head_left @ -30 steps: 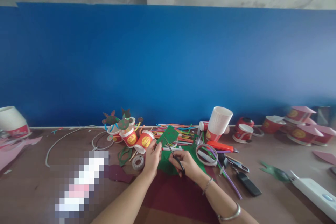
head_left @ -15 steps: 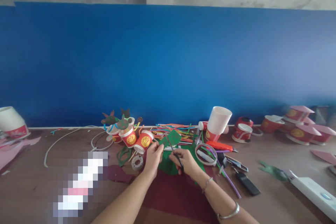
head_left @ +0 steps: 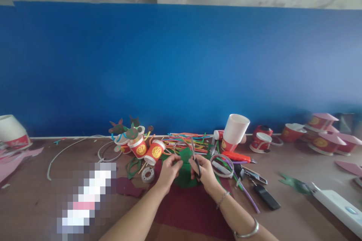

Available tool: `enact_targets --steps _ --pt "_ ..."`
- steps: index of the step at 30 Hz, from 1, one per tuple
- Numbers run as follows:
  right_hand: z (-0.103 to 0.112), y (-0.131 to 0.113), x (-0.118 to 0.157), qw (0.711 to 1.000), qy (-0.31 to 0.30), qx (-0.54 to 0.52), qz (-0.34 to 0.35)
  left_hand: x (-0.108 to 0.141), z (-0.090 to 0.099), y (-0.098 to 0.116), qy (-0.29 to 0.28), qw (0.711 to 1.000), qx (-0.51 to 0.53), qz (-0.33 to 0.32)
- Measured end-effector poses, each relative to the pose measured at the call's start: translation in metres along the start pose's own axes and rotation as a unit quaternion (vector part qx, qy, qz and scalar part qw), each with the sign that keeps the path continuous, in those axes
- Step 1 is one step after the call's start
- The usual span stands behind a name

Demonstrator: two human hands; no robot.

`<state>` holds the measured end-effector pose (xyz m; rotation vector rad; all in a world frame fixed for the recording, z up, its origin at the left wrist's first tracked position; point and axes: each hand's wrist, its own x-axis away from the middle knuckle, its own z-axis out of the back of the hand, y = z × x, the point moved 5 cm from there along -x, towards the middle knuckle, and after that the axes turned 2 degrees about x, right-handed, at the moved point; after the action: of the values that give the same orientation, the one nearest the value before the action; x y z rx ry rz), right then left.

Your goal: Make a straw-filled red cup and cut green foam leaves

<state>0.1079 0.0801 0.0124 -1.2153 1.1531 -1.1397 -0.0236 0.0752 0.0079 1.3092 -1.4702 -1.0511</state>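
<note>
My left hand [head_left: 169, 173] pinches the left edge of a small green paper piece [head_left: 185, 154], which I hold up over the middle of the table. On its other side my right hand [head_left: 204, 173] is closed around black-handled scissors [head_left: 197, 166], their blades pointing up and away from me. The fingertips of that hand are close to the paper's right edge; whether they touch it I cannot make out. Beneath both hands lie more green paper [head_left: 185, 180] and a dark red sheet [head_left: 192, 211]. A roll of tape [head_left: 148, 175] rests left of my left hand.
Behind my hands are colourful pipe cleaners [head_left: 181, 141] and a tipped red paper cup [head_left: 155, 152]. To the right stand stacked white cups [head_left: 236, 128], an orange cutter [head_left: 236, 157], a larger tape roll [head_left: 232, 172] and a black key fob [head_left: 266, 196]. A blue panel [head_left: 181, 71] closes the back.
The scissors have come away from the green paper and turned more upright, shifting slightly right. The paper piece is now lower and turned, between both hands.
</note>
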Motion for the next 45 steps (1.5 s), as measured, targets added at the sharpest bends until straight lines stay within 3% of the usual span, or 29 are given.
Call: enact_targets --steps 7,13,23,35,45 --pt "0.001 0.0 0.0 1.0 -0.005 -0.009 0.013 -0.002 0.006 0.001 0.019 0.997 -0.048 -0.058" --pt "-0.004 -0.001 0.001 1.0 -0.022 0.0 0.004 0.0 0.005 0.006 0.035 0.997 -0.041 -0.061" --pt "-0.024 -0.004 0.012 0.989 -0.142 0.046 0.024 0.005 0.011 0.012 0.099 0.99 0.002 -0.098" --pt "-0.024 -0.005 0.011 0.988 -0.149 0.039 0.023 0.008 0.0 0.011 0.053 0.996 0.031 -0.066" --pt "-0.025 -0.007 0.013 0.988 -0.142 0.048 0.023 0.009 0.001 0.013 0.045 0.996 0.042 -0.067"
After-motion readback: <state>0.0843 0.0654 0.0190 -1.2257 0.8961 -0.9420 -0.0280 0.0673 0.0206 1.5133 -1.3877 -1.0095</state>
